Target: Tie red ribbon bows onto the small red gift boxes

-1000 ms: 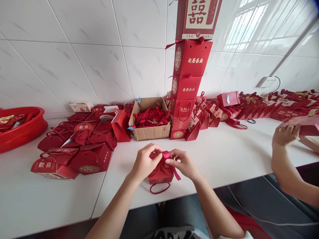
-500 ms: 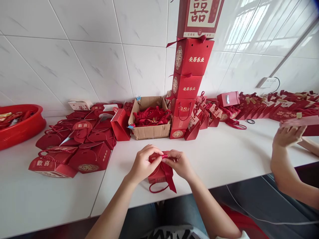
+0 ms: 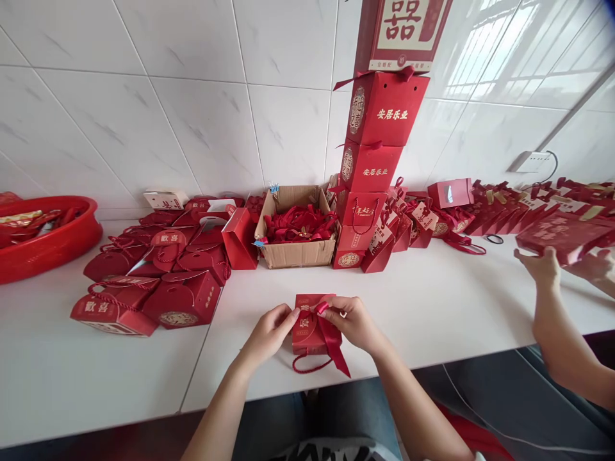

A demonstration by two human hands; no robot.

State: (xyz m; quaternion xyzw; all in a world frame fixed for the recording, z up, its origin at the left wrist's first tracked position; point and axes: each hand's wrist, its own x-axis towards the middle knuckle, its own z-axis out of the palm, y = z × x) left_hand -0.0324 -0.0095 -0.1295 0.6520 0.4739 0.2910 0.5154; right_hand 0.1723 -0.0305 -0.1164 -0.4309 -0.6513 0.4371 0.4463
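In front of me a small red gift box with gold lettering lies on the white table, a twisted cord handle looping from its near side. A red satin ribbon crosses its top, one wide tail hanging toward me. My right hand pinches a loop of this ribbon over the box's top right. At the box's left edge, my left hand has thumb and forefinger pressed together on the ribbon's other side; the bit between the fingertips is mostly hidden.
Behind stand a cardboard carton of red ribbons and a tall stack of red boxes. Finished-looking boxes pile up left, beside a red basin. At right, another person's hands hold a red box.
My hands have drawn apart, the left moving left and the right lifting a ribbon loop, so more of the box top shows. The other person's red box has tilted and lowered.
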